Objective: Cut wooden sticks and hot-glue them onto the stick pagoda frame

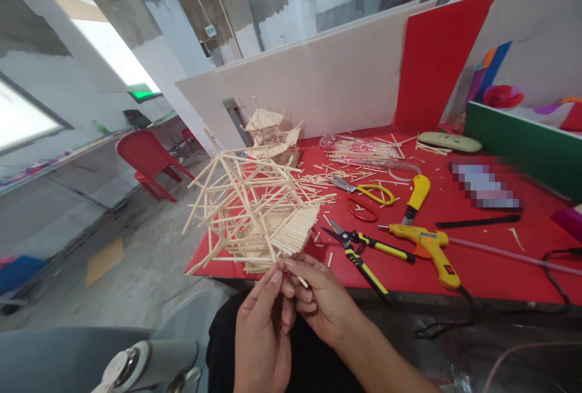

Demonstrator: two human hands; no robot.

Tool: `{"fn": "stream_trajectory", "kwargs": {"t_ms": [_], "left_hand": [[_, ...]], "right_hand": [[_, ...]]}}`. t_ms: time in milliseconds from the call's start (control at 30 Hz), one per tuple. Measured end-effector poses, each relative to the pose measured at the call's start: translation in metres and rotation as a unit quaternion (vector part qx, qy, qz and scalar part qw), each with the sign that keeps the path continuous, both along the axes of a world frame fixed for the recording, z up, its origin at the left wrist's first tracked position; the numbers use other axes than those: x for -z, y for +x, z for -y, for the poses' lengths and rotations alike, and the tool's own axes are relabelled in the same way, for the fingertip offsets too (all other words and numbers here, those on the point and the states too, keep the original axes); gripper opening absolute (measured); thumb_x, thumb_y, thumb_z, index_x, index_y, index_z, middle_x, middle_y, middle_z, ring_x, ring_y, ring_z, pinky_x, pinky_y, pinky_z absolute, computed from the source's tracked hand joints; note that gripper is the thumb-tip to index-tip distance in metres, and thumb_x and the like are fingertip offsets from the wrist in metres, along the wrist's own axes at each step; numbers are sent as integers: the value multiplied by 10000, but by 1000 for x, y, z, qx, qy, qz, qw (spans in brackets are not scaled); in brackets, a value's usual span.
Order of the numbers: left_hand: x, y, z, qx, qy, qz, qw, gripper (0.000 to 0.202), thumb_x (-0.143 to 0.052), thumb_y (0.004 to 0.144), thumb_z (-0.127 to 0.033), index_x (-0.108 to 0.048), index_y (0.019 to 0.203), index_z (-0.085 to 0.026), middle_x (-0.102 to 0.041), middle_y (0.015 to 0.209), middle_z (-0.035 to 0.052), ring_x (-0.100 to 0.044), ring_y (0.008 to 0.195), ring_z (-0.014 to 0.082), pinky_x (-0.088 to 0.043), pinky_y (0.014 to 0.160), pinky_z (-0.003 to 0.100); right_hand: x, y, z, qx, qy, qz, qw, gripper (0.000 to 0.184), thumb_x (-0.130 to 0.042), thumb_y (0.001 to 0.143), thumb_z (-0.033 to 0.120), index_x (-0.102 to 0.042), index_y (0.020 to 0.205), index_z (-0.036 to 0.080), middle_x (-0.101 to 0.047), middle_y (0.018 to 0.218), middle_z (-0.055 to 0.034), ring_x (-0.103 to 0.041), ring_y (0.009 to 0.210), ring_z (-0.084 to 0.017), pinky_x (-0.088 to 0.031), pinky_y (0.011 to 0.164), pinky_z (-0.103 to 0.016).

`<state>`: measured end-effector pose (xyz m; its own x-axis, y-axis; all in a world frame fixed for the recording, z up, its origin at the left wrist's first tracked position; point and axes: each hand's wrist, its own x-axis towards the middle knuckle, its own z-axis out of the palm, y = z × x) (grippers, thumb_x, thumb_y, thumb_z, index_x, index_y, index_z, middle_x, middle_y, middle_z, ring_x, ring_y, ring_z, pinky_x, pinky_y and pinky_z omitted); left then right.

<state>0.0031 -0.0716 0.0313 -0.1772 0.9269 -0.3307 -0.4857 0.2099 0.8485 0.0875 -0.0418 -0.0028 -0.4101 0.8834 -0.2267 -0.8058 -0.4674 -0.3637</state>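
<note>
My left hand [266,314] and my right hand [321,296] meet at the table's front edge, fingertips pressed together. From the fingers of my right hand a pale wooden stick [303,282] pokes out. My left hand is closed in a pinch, but what lies between its fingertips is hidden. Just beyond both hands stands an open framework of wooden sticks [243,184], with slatted roof-like panels [297,226] at its lower right. The fingertips overlap its near corner; whether they touch it I cannot tell. Behind it rises a smaller pagoda-like stick model [264,119].
On the red table [491,265] lie yellow-and-black snips [354,241], scissors [375,193], a yellow utility knife [418,196] and a yellow glue gun [427,244] with its cord. Loose sticks [364,153] lie farther back. A flask [152,361] is at my lower left.
</note>
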Motion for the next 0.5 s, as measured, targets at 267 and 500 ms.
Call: {"fn": "stream_trajectory", "kwargs": {"t_ms": [267,500], "left_hand": [[10,-3,-3,-59,-22,12,998,233,-792,651,-296,-650,729,-129,-562,586,-22,-389,424,42,-305,366,149],[17,-6,-6,-72,-18,-7,997,255,-776,677,-321,-586,713,-154,-538,577,-39,-412,439,53,-322,386,157]], "right_hand": [[1,-2,0,21,-19,-22,999,283,-809,668,267,-578,780,147,-507,522,79,-287,365,14,-158,313,-94],[0,4,3,18,-39,-13,999,333,-832,640,281,-629,857,130,-486,557,88,-286,373,27,-162,317,-88]]}}
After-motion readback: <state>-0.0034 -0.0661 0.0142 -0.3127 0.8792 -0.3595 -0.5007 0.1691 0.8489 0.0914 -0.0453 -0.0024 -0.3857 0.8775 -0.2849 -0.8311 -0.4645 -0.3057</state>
